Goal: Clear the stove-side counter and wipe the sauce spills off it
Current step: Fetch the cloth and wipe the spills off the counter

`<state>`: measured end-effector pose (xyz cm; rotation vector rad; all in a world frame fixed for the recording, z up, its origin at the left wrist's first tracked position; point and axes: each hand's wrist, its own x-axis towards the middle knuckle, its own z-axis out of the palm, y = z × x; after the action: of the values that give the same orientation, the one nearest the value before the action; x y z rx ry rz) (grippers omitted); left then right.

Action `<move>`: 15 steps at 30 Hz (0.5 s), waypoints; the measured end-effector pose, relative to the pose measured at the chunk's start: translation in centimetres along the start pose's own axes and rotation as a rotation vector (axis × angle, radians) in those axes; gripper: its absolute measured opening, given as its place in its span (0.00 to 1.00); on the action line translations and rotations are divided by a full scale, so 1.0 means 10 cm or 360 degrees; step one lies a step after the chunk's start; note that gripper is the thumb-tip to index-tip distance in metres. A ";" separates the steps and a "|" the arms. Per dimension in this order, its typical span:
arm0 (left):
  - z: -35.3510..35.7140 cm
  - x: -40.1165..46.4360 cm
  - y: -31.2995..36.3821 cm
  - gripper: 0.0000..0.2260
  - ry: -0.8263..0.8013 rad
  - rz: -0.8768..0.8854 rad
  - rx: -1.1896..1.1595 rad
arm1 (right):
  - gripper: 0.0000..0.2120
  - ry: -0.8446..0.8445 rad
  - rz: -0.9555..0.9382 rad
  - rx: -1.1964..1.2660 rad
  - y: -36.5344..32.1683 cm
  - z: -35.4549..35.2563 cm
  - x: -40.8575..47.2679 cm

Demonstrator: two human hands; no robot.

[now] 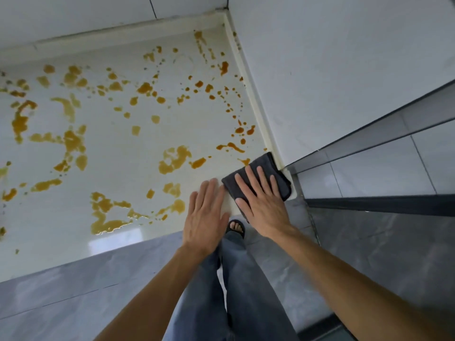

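The white counter [128, 148] is covered with several orange-brown sauce spills [71, 141], from the back wall to the front edge. A folded dark grey cloth [264, 166] lies at the counter's front right corner, against the side wall. My right hand [261, 200] presses flat on the cloth, fingers spread. My left hand [205, 215] rests flat on the bare counter just left of the cloth, holding nothing. Nothing else stands on the counter.
White tiled walls [332, 70] meet at the back right corner. A dark-framed sliding door track [384, 129] runs on the right. Grey floor tiles [73, 291] lie below the counter edge, with my legs and a sandalled foot [235, 228] beneath my hands.
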<state>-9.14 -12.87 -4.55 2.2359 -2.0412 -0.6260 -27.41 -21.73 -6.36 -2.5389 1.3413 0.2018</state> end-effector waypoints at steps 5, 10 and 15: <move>0.07 0.01 -0.04 0.31 0.0029 -0.0030 -0.0006 | 0.30 0.0143 0.0192 0.0040 -0.18 -0.10 0.66; 0.11 0.00 -0.09 0.32 0.0047 -0.0034 -0.0085 | 0.31 0.0139 -0.0013 -0.0030 -0.08 0.10 0.16; 0.10 -0.01 -0.10 0.31 0.0051 -0.0019 -0.0103 | 0.31 0.0076 0.0013 -0.0050 0.06 0.12 -0.09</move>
<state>-8.57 -12.45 -5.79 2.2093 -1.9654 -0.6432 -28.36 -21.01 -7.36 -2.5800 1.3772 0.1663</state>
